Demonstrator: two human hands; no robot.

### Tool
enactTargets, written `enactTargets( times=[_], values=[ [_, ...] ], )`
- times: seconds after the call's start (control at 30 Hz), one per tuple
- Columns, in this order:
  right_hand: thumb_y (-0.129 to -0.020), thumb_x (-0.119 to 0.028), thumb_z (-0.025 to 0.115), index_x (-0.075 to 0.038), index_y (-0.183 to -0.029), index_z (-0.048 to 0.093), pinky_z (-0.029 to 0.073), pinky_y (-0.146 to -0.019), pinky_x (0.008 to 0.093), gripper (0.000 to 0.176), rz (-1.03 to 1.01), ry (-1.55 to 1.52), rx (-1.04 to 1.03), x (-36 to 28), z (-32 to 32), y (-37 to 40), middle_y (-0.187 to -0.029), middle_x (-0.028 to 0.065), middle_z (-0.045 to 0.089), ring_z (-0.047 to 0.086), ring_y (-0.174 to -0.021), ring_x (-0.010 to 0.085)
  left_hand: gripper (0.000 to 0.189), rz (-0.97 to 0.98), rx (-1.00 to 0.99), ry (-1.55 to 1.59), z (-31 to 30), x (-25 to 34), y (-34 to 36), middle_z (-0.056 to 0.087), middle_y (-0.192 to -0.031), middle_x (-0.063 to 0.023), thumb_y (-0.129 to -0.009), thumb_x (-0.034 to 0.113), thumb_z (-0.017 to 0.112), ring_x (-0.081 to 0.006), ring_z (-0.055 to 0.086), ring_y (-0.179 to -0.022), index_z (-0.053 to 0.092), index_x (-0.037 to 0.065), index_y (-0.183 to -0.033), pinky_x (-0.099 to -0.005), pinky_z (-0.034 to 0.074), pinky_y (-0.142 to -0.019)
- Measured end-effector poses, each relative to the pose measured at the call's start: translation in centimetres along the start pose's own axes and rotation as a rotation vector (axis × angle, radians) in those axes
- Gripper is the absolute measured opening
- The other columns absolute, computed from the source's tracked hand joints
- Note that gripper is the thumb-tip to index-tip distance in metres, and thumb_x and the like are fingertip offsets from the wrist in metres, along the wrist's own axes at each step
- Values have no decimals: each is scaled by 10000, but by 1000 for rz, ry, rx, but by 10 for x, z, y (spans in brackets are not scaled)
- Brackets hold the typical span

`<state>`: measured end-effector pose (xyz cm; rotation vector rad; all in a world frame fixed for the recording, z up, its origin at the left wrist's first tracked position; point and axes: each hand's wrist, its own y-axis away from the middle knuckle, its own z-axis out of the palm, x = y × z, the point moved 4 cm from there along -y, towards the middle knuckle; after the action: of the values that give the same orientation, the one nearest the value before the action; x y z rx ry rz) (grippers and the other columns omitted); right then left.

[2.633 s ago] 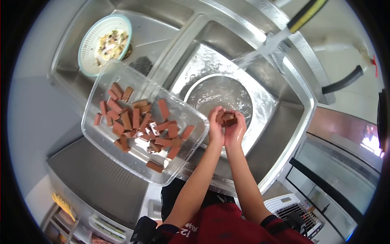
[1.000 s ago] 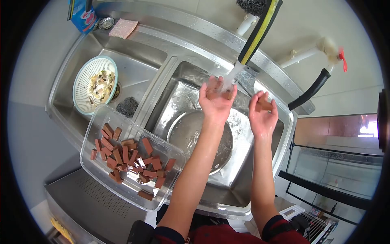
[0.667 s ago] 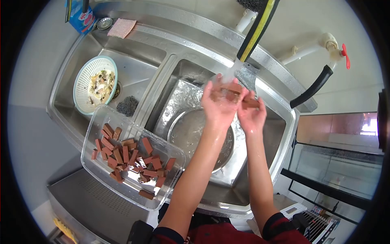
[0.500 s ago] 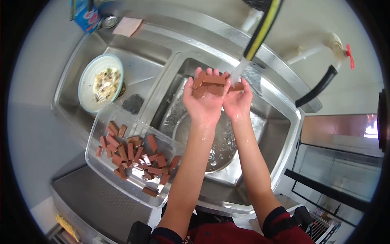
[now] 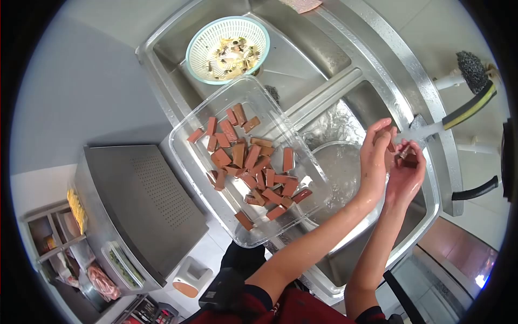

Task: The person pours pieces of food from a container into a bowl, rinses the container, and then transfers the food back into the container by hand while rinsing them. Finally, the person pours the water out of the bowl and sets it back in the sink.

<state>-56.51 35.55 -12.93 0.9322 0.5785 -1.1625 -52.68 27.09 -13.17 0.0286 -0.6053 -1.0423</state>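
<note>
Both hands are over the right sink basin, by the stream from a black and yellow hose [image 5: 470, 109]. My left hand [image 5: 372, 164] is curled, with a reddish-brown block [image 5: 392, 141] partly showing at its fingers. Cupped just beside it, my right hand [image 5: 403, 182] holds reddish-brown blocks [image 5: 410, 160], partly hidden by its fingers. Below them a round metal vessel [image 5: 337, 162] of water stands in the sink. To the left, a clear plastic tub [image 5: 186, 154] holds many similar small oblong blocks [image 5: 251, 156], loosely heaped and wet.
A pale blue colander [image 5: 195, 56] with food scraps sits in the left sink basin [image 5: 302, 43], near a dark scouring pad [image 5: 272, 93]. Another scourer [image 5: 472, 73] hangs by the pipes. A perforated metal surface [image 5: 135, 189] and shelves [image 5: 59, 237] stand at the left.
The view has swung left, so the tub sits more centrally and the hands farther right. The hands have gone from palms up side by side to left hand turned over toward the right.
</note>
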Motion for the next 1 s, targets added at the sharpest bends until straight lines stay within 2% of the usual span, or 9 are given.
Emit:
enactTargets(
  times=[0.07, 0.23, 0.3, 0.43, 0.5, 0.7, 0.77, 0.9, 1.0],
  values=[
    [-794, -194, 469, 9, -858, 552, 423, -692, 261, 228, -196, 44, 80, -6, 14, 9, -855, 110, 552, 512, -804, 177, 285, -23, 49, 170, -1, -3, 1, 506, -906, -73, -828, 219, 422, -137, 497, -799, 442, 55, -1060, -265, 416, -705],
    [-791, -193, 466, 5, -858, 553, 438, -656, 237, 227, -152, -153, 136, 13, 74, 34, -860, 106, 543, 500, -825, 162, 263, -107, 185, 637, -5, 53, 11, 515, -913, -96, -814, 234, 434, -191, 526, -837, 487, 87, -1026, -340, 458, -707],
    [-816, -236, 458, -22, -917, 522, 427, -695, 248, 245, -80, -114, -136, 41, 101, 55, -897, 69, 517, 478, -852, 139, 267, -41, 92, 602, -38, 91, 13, 526, -894, -106, -797, 224, 449, -203, 538, -840, 498, 79, -1016, -349, 481, -675],
    [-823, -296, 490, -46, -985, 494, 421, -733, 268, 298, 394, 193, -465, 126, 125, 83, -908, 42, 489, 505, -800, 133, 310, 207, 235, -213, -109, 186, 32, 538, -933, -103, -816, 264, 395, -218, 540, -808, 481, 58, -1031, -315, 457, -656],
    [-818, -282, 496, -13, -1056, 465, 412, -766, 270, 361, 421, 553, -548, 156, 125, 84, -1011, 86, 487, 509, -887, 176, 366, 257, 329, -444, -147, 215, 37, 527, -1007, -101, -835, 302, 360, -215, 512, -905, 466, 62, -1090, -321, 443, -702],
    [-827, -269, 485, -12, -1161, 405, 409, -806, 288, 429, -114, 877, -821, 122, 115, 80, -1208, 165, 386, 430, -1084, 235, 370, 290, 326, -975, -153, 247, 50, 516, -1057, -99, -864, 283, 333, -203, 476, -987, 495, 20, -1067, -304, 324, -880],
    [-844, -259, 459, -20, -1151, 415, 423, -794, 295, 392, 60, 636, -745, 89, 97, 77, -1183, 140, 413, 454, -1055, 225, 313, 378, 340, -1080, -143, 249, 57, 532, -1022, -111, -861, 227, 353, -217, 472, -992, 525, 21, -1022, -323, 287, -923],
    [-862, -198, 421, -36, -1040, 505, 450, -724, 270, 255, 98, 639, -336, 55, 6, 41, -1020, 66, 529, 507, -954, 157, 243, 680, 74, -1361, -96, 210, 100, 548, -984, -144, -822, 133, 408, -229, 504, -955, 538, -40, -932, -345, 359, -856],
    [-844, -205, 439, -35, -1001, 528, 440, -749, 330, 248, 98, 883, -196, 86, -76, 13, -984, 88, 551, 521, -925, 209, 192, 139, -494, -1199, -69, 114, 130, 557, -920, -149, -768, 99, 482, -268, 531, -883, 552, -20, -901, -347, 397, -804]
  ],
)
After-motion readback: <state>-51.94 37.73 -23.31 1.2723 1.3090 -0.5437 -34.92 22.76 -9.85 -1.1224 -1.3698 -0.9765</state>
